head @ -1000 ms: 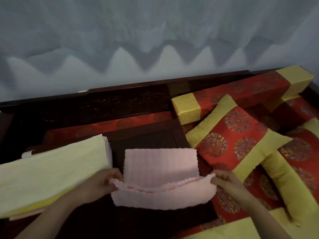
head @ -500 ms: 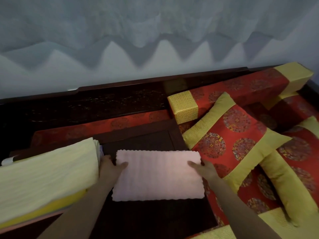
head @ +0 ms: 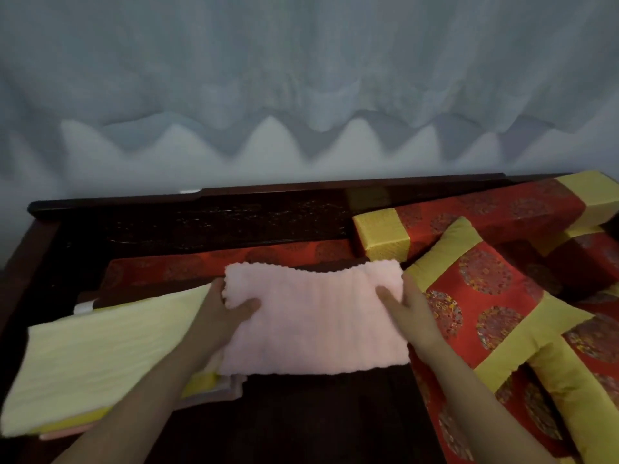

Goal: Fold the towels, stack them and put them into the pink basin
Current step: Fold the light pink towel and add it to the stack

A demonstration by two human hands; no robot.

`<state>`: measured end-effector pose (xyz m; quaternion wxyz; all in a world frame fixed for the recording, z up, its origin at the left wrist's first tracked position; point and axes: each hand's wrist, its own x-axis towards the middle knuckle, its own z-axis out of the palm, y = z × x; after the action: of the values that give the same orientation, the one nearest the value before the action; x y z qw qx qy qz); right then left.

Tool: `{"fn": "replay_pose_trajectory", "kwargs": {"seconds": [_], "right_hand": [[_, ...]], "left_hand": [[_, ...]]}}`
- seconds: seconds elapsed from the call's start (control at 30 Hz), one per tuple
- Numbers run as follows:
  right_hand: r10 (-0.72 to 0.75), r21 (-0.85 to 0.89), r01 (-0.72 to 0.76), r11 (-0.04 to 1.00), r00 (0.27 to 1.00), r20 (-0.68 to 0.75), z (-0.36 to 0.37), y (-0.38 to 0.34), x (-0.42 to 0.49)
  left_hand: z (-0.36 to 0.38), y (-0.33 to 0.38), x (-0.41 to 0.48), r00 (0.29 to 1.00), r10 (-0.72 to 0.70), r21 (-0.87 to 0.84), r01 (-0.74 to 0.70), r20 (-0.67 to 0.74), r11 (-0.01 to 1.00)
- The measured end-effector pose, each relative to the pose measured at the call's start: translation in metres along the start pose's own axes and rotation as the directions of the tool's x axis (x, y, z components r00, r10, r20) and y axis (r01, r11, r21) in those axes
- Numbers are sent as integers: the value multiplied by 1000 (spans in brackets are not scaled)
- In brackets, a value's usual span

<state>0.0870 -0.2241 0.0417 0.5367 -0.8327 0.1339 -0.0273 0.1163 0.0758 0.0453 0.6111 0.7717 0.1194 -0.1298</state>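
Observation:
A folded pink towel (head: 315, 316) is held up off the dark wooden surface (head: 301, 413) between both hands. My left hand (head: 227, 308) grips its left edge, thumb on top. My right hand (head: 407, 308) grips its right edge, thumb on top as well. To the left lies a stack of folded towels (head: 100, 356) with a pale yellow one on top and pink and yellow edges showing beneath. The pink towel's lower left corner overlaps that stack. No pink basin is in view.
Red and gold cushions (head: 485, 303) lie to the right, with a long bolster (head: 469, 219) behind them. A dark carved wooden backrest (head: 207, 219) runs along the rear under a pale curtain (head: 301, 95).
The near half of the pink towel was folded over onto the far half, pressed flat, and now both hands have lifted it and shifted it left toward the stack.

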Motion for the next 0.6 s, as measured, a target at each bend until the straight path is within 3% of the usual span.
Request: {"fn": "replay_pose_trajectory", "kwargs": {"seconds": [0.1, 0.17, 0.3, 0.43, 0.6], "right_hand": [[3, 227, -30, 973, 993, 118, 32, -66, 5], [38, 285, -103, 953, 974, 225, 62, -93, 7], [92, 285, -207, 936, 924, 370, 140, -115, 5], [138, 219, -228, 949, 921, 363, 221, -99, -3], [251, 86, -294, 952, 911, 328, 260, -68, -12]], "left_hand": [[-85, 32, -20, 991, 44, -70, -53, -122, 996], [-139, 41, -31, 984, 27, -115, -47, -174, 992], [-220, 19, -38, 978, -59, -131, 33, -198, 991], [-264, -41, -25, 947, -242, -153, 212, -213, 965], [-282, -119, -16, 861, -428, -167, 396, -274, 903]]}}
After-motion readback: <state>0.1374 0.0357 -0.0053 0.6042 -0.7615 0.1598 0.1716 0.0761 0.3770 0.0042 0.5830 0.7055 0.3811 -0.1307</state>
